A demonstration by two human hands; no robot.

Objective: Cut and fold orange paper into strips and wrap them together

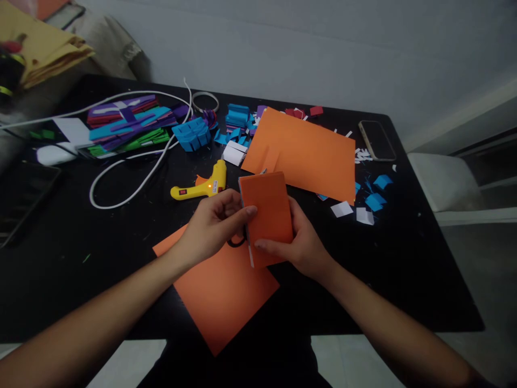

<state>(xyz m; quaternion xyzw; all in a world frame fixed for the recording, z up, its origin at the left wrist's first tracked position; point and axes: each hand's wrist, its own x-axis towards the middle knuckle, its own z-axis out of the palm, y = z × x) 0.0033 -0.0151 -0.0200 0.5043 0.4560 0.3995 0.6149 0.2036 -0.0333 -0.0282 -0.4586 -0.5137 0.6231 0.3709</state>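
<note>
Both hands hold a folded piece of orange paper point(267, 213) upright above the table. My left hand point(220, 218) pinches its left edge, thumb on the front face. From the right side, my right hand point(301, 237) grips it with the thumb across the lower front. A whitish layer shows along the paper's left edge. Below lies an orange sheet point(226, 302), flat on the table. Part of a dark scissors handle point(237, 242) shows beside my left fingers; the rest is hidden behind the folded paper. A yellow glue gun point(202, 186) rests just beyond my left hand.
A larger orange sheet point(311, 153) lies behind the hands on the black table point(121, 258). Bundled coloured strips point(129, 121), a white cable point(137, 191) and blue folded paper point(191, 133) are at back left. A phone point(377, 140) and paper scraps point(375, 202) lie right.
</note>
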